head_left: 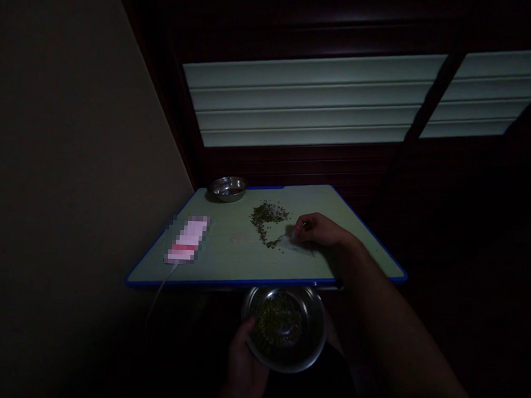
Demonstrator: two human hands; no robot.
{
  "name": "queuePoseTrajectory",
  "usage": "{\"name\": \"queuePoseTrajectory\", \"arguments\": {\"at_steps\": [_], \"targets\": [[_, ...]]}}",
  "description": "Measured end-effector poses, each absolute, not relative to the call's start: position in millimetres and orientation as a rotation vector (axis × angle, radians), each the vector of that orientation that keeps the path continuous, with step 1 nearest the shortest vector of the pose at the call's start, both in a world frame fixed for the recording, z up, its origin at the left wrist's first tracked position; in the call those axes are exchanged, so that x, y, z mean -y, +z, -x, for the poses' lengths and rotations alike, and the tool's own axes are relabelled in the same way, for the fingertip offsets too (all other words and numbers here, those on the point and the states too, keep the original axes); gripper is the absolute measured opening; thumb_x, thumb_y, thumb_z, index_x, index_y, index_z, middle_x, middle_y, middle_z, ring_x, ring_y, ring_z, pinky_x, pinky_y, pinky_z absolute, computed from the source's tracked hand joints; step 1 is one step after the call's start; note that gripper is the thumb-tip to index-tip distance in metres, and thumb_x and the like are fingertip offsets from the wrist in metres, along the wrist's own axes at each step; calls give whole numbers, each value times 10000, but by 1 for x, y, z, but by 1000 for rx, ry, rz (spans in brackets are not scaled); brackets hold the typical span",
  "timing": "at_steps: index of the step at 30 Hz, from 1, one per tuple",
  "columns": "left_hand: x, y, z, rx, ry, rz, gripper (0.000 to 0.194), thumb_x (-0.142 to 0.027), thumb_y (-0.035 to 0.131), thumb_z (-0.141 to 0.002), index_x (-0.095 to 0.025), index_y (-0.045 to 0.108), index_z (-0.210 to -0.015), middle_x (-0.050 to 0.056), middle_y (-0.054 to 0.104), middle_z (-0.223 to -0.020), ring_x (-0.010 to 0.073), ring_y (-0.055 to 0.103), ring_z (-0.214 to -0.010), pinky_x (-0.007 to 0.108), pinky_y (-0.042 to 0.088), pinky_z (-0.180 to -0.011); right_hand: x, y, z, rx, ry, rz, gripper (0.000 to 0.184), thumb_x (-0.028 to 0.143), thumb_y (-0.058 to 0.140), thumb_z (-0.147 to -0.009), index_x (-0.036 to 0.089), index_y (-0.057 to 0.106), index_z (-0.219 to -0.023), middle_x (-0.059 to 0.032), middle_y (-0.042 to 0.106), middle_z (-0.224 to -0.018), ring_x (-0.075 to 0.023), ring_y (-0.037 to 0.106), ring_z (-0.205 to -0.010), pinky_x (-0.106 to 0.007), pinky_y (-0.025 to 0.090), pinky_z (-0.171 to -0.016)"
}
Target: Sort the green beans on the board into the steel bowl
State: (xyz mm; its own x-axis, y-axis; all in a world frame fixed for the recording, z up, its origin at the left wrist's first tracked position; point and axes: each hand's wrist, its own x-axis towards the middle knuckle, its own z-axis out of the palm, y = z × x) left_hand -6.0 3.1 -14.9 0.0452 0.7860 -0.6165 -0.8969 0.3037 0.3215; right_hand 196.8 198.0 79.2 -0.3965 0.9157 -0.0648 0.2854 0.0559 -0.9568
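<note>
My left hand grips the left rim of a metal bowl below the table's front edge. Small green and brown bits, like beans or seeds, lie in it. Over the table, my right hand is closed in a pinch on a thin translucent piece, perhaps plastic, whose kind I cannot make out. Just left of that hand, a scattered pile of similar bits curves down the tabletop to the translucent piece.
The pale green folding table has a blue edge. A smaller metal bowl stands at its back left corner. A phone with a blurred screen lies at the left, its white cable hanging over the front edge. Dark slatted doors stand behind.
</note>
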Motion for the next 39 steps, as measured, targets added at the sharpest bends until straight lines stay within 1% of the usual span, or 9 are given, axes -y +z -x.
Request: {"name": "queuePoseTrajectory", "arguments": {"at_steps": [4,10,13,20,24,27,33,36,39], "targets": [[-4,-15,6,-815,1301,192,254,-180,512,-876,-144,763,-885,88,793,-826,244,733,-853,434,479,-984,-199,76,-194,1728,1393,1212,259,204,755,-519,161,564,-688,47,556,-486,-82,472,-414,-205,340,-428],[-3,-15,6,-840,1299,187,247,-195,535,-867,-135,757,-959,92,794,-843,243,733,-847,438,475,-986,-202,75,-197,1731,1308,1287,235,184,745,-535,161,568,-688,38,555,-478,-91,480,-415,-214,349,-430],[-2,-15,6,-831,1306,182,250,-188,534,-866,-141,757,-970,86,795,-845,239,732,-848,438,471,-991,-204,75,-201,1726,1246,1349,225,173,740,-544,161,570,-691,32,554,-474,-91,478,-421,-211,332,-431],[-2,-18,7,-811,1295,184,248,-180,526,-869,-147,772,-863,95,794,-831,246,734,-842,446,467,-997,-208,75,-201,1711,1095,1379,181,181,718,-565,157,584,-685,14,573,-526,-90,471,-460,-213,324,-446],[-2,-18,7,-800,1292,169,245,-188,529,-863,-161,767,-916,85,795,-844,245,733,-857,450,474,-989,-208,73,-199,1706,1095,1262,183,209,694,-577,150,613,-730,17,567,-558,-87,456,-475,-218,321,-456],[-2,-15,5,-814,1304,158,250,-182,548,-845,-161,753,-986,80,794,-849,247,732,-857,454,484,-978,-208,71,-198,1730,1115,1227,200,242,688,-601,152,613,-763,33,538,-534,-81,430,-458,-218,302,-452],[-3,-13,5,-829,1306,195,242,-184,536,-855,-129,761,-925,105,790,-826,251,734,-836,435,493,-963,-208,69,-196,1770,1119,1212,201,249,667,-616,153,623,-788,27,557,-567,-80,441,-469,-215,299,-447],[-1,-14,6,-827,1287,188,253,-188,532,-857,-160,760,-962,83,792,-820,246,735,-830,438,493,-961,-206,71,-196,1794,1119,1211,206,248,668,-611,153,629,-789,33,549,-558,-80,430,-465,-215,292,-443],[-1,-13,5,-841,1302,193,266,-181,532,-849,-153,753,-993,82,790,-805,248,734,-831,432,499,-953,-205,73,-196,1817,1146,1184,194,245,682,-607,150,632,-769,15,578,-589,-91,462,-506,-218,325,-474]]}}
